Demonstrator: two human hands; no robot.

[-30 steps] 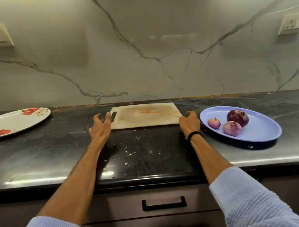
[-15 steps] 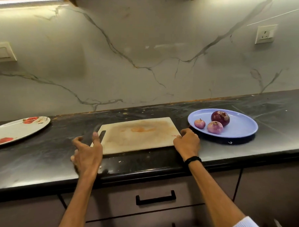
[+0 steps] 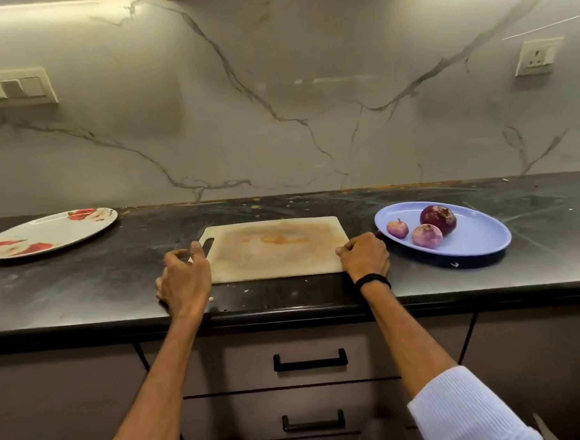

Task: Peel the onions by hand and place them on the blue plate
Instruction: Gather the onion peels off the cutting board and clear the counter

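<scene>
The blue plate (image 3: 473, 243) stands on the dark counter at the right. On it lie three onions: a large dark red onion (image 3: 438, 219), a medium pale onion (image 3: 427, 235) and a small onion (image 3: 397, 228). A stained white cutting board (image 3: 274, 245) lies in the middle, near the counter's front edge. My left hand (image 3: 184, 278) holds the board's left corner by the handle slot, one fingertip on top. At the opposite side, my right hand (image 3: 365, 256) grips the right edge with curled fingers, just left of the plate.
A white plate with red flowers (image 3: 49, 232) sits at the far left of the counter (image 3: 96, 288). Small peel scraps lie near the counter's front edge. Below are drawers with black handles (image 3: 310, 360). A marble wall runs behind.
The cutting board has slid from the back of the counter toward its front edge, with both hands at its ends. The camera has pulled back and shows the drawers.
</scene>
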